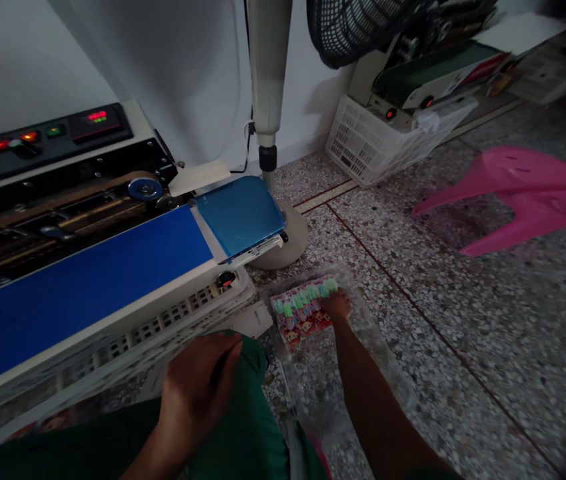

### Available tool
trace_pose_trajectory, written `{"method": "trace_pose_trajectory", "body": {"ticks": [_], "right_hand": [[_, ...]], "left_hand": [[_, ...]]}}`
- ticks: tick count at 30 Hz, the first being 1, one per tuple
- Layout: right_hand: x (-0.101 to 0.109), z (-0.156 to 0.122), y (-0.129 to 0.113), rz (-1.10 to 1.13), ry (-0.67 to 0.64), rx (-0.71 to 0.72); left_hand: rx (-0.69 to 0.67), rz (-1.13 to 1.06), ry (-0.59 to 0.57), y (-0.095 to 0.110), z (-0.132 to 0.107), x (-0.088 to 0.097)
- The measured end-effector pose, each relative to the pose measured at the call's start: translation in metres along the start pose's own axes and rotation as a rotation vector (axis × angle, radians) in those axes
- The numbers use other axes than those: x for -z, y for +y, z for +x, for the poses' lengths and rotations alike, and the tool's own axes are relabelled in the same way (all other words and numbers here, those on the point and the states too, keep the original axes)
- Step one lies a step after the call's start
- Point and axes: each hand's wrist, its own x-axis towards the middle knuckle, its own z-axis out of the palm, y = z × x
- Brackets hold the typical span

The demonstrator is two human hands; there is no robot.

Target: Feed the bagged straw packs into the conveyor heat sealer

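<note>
On the green-clothed knee rests my left hand (197, 380), its fingers curled in and nothing visible in them. My right hand (339, 305) reaches down to the floor, fingers closed at the right end of a row of small colourful packets (305, 308). These packets have green and white tops and red printed lower parts. They lie in a large clear plastic bag (373, 353) spread flat on the speckled floor. Part of my right hand's fingers is hidden against the packets.
Left, a sealing machine with a blue conveyor belt (93, 267) and lit control panel (47, 133) stands over white crates. A fan's pole (269, 67) and round base (295, 237) stand behind. Further right are a white crate (367, 143), a second conveyor machine (427, 73) and a pink stool (523, 193).
</note>
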Motion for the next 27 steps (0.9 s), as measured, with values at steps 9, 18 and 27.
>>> {"method": "trace_pose_trajectory", "body": {"ticks": [9,18,27], "right_hand": [[0.001,0.004,-0.002,-0.023,-0.013,0.023],[-0.024,-0.022,-0.023,0.086,-0.121,0.206],[-0.033,-0.048,-0.032,0.129,-0.218,0.32]], "left_hand": [[0.008,-0.026,0.003,0.003,0.001,0.0],[0.001,-0.032,0.025,0.002,0.001,0.002],[0.02,-0.055,0.026,0.001,-0.001,0.004]]}}
